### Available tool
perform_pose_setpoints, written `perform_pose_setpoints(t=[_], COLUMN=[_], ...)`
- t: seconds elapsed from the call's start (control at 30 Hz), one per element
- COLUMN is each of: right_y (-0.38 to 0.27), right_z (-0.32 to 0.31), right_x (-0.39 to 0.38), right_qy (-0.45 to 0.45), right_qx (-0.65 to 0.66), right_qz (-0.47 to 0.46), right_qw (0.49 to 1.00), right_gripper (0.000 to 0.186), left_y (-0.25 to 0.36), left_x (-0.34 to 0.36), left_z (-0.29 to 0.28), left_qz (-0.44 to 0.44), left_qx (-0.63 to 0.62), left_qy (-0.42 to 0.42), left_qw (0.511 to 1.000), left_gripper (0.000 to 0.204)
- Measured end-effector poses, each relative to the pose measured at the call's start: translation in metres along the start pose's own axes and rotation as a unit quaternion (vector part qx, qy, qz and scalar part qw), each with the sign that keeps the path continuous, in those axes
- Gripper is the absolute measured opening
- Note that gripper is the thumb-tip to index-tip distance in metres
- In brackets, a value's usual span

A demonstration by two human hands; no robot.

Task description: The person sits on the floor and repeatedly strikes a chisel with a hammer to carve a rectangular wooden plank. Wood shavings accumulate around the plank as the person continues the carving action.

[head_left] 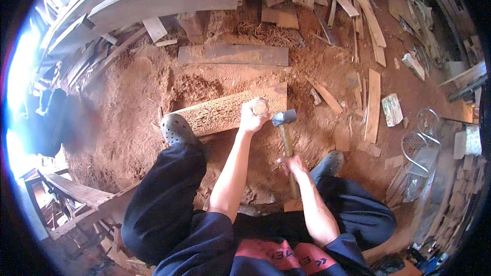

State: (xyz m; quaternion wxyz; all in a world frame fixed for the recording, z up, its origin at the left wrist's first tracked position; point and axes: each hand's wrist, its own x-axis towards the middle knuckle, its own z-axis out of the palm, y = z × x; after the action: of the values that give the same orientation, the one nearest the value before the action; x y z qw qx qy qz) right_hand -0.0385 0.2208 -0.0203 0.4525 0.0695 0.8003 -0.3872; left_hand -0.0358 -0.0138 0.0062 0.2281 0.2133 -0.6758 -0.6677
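My left hand (250,121) is wrapped round an upright tool with a round, pale wooden end (261,106), which looks like a chisel handle seen end-on. Its lower part is hidden by the hand. Beneath lies a wooden board (220,113), its face covered in small pits and gouge marks. In my right hand (293,165) is a hammer (287,140), gripped by its wooden handle. The dark metal hammer head (284,117) is just right of the left hand, apart from the wooden end. My left shoe (177,128) rests against the board's left end.
A dark plank (232,55) lies beyond the board on reddish, dusty ground. Large timber beams (163,7) are stacked at the far left. Scrap strips (373,105) and a pale block (392,110) lie to the right, near a wire-framed item (422,148). A wooden frame (76,194) stands at left.
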Motion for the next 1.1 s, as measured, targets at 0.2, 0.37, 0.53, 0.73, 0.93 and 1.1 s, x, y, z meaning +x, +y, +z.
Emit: perform_pose_setpoints(t=[0.2,0.37,0.53,0.73,0.93,1.1], right_y=[-0.055,-0.115,-0.146,-0.16,-0.151,-0.143], right_z=[-0.011,-0.05,-0.025,-0.028,-0.02,-0.032], right_x=[-0.065,-0.127,-0.143,-0.124,-0.129,-0.113], right_qy=[0.039,0.184,0.314,0.166,0.174,0.19], right_qx=[0.07,-0.015,0.036,-0.316,-0.171,-0.277], right_qz=[-0.052,-0.262,-0.413,-0.195,-0.287,-0.228], right_qw=[0.995,0.947,0.854,0.914,0.926,0.914], right_gripper=[0.02,0.015,0.016,0.027,0.018,0.019], left_y=[0.004,-0.001,-0.004,-0.008,-0.001,-0.038], left_x=[0.0,-0.003,-0.002,-0.005,-0.001,-0.002], left_z=[0.005,0.003,0.006,0.005,0.008,-0.001], left_qz=[0.002,0.008,0.01,0.022,0.062,-0.058], left_qx=[0.018,0.011,-0.016,-0.069,-0.064,-0.186], left_qy=[-0.009,0.005,0.0,0.023,0.002,-0.009], left_qw=[1.0,1.0,1.0,0.997,0.996,0.981], left_gripper=[0.02,0.013,0.012,0.01,0.01,0.005])
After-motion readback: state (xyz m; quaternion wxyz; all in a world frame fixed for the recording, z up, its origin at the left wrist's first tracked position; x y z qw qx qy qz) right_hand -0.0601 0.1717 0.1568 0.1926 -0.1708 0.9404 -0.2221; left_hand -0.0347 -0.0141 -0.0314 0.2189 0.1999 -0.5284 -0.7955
